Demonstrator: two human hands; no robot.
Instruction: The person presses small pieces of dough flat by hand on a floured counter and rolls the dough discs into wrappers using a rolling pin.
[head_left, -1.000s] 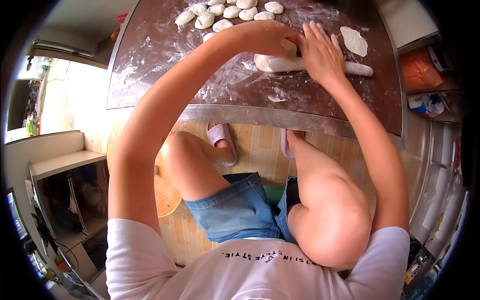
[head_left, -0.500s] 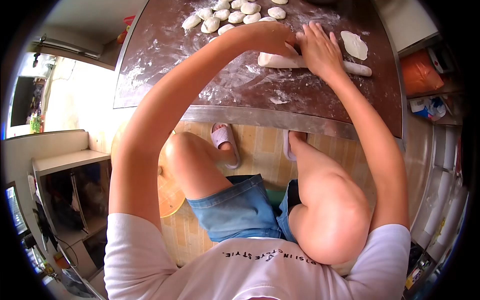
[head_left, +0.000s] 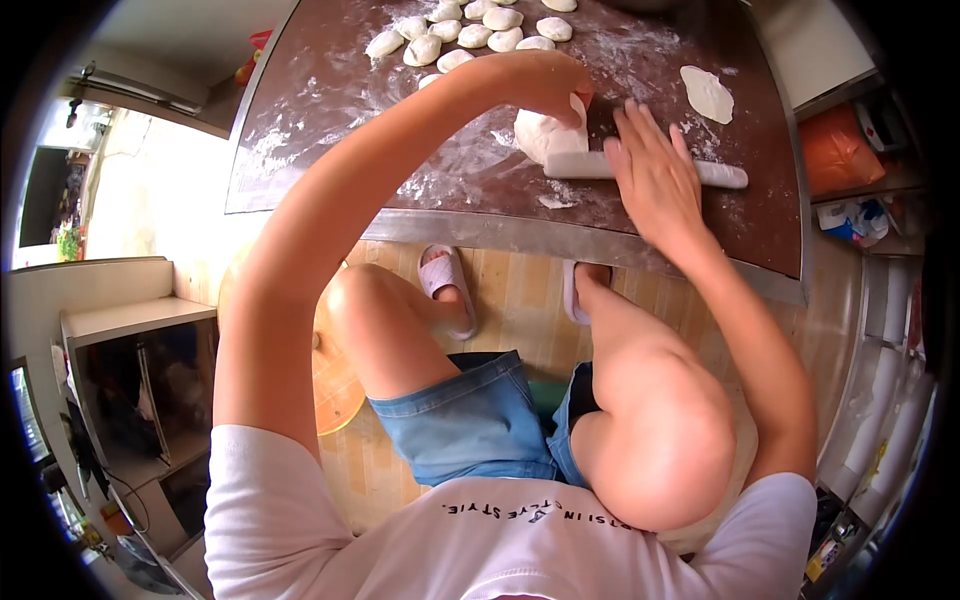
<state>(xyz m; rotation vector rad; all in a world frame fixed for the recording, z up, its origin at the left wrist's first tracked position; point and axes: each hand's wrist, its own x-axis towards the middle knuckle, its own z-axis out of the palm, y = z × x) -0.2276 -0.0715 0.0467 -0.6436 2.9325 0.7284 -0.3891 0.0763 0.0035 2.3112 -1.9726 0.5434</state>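
My left hand (head_left: 556, 84) is closed at the far edge of a round dough wrapper (head_left: 545, 132), its fingertips partly hidden behind the hand. Under my right hand (head_left: 659, 185) lies a pale, floury rolling pin (head_left: 722, 175); the palm rests on it with the fingers stretched forward. The pin's left end touches the near edge of the wrapper. A flattened dough piece (head_left: 708, 95) lies apart, to the right of my hands. Beyond my left arm sit several small round dough pieces (head_left: 475, 36).
The brown tabletop (head_left: 330, 110) is streaked with flour and has a metal front edge (head_left: 520, 230). An orange bag (head_left: 838, 150) stands on a shelf to the right. A wooden stool (head_left: 335, 385) is beside my leg, and a cabinet (head_left: 140, 320) stands at the left.
The rolling pin has come back toward me, with my right hand on it moving the same way. More of the wrapper now shows beyond the pin. My left hand stays near its edge.
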